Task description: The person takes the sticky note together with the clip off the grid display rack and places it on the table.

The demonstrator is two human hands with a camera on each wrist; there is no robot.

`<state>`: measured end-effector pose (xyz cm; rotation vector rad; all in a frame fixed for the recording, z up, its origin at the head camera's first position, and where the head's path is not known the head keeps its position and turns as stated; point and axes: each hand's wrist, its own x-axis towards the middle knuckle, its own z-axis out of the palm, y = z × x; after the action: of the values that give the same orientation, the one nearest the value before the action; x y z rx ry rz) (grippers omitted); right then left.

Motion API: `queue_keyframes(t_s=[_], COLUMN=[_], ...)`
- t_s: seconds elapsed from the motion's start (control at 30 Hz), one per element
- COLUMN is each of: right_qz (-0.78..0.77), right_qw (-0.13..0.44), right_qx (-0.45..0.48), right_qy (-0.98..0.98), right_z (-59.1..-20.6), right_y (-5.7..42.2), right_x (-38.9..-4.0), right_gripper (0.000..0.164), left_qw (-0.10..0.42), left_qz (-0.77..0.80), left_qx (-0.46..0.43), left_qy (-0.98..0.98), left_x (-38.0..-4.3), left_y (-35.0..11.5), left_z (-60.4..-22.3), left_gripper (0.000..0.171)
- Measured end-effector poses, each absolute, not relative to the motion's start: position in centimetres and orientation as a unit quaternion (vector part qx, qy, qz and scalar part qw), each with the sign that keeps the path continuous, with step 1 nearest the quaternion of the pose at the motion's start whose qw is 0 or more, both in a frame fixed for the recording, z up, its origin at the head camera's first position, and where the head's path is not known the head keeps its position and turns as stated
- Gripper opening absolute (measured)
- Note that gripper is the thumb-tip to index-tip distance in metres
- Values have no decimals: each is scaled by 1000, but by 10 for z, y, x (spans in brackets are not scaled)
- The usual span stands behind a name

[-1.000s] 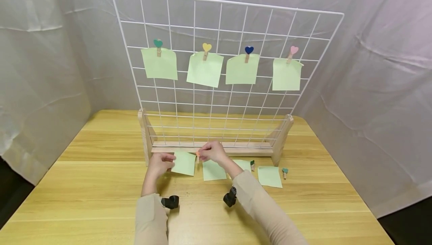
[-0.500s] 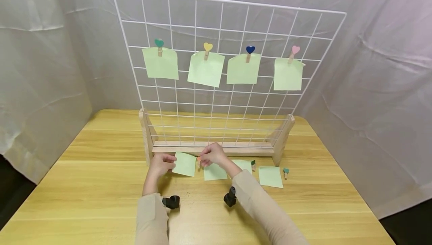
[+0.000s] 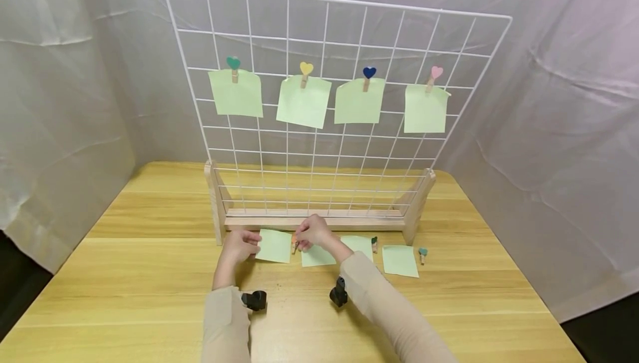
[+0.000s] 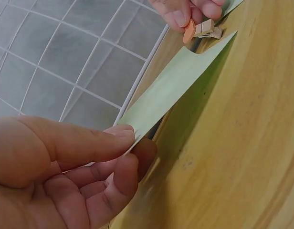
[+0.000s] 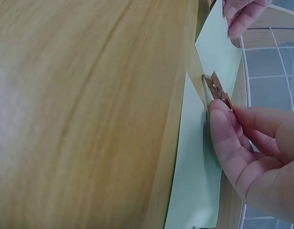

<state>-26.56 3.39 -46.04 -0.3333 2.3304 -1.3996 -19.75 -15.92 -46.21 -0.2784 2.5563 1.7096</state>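
My left hand (image 3: 238,245) pinches the left edge of a pale green paper note (image 3: 274,245) between thumb and fingers. In the left wrist view that note (image 4: 171,86) slants up off the tabletop, its far end close to the wood. My right hand (image 3: 313,231) pinches a small wooden clothespin (image 5: 216,88) by its orange-decorated end. Its wooden tips point away from the fingers, and the jaws look parted in the right wrist view. The clothespin is right by the note's right edge. A second green note (image 5: 192,176) lies under my right hand, partly hidden by it.
A white wire grid (image 3: 299,157) in a wooden stand (image 3: 419,207) rises behind the hands. Several green notes (image 3: 303,102) hang on it from heart clothespins. Further right on the table lie more notes (image 3: 400,261) and clothespins with dark green (image 3: 374,244) and teal (image 3: 422,256) hearts.
My right hand has come slightly down towards me, and the orange clothespin has tilted in its fingers. The note in my left hand has shifted slightly right and down.
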Motion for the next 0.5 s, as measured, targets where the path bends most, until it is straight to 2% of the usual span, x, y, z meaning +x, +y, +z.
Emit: queue_keyframes(t_s=[0.5], right_qz=[-483], right_qw=[198], right_qx=[-122], right_qy=[844], right_z=[-466], right_y=[33], right_x=[-266], right_gripper=[7], left_qw=[27], left_qz=[553], left_qx=[-103], left_qy=[826], left_x=[-196], left_y=[-160], left_z=[-464], left_gripper=[21])
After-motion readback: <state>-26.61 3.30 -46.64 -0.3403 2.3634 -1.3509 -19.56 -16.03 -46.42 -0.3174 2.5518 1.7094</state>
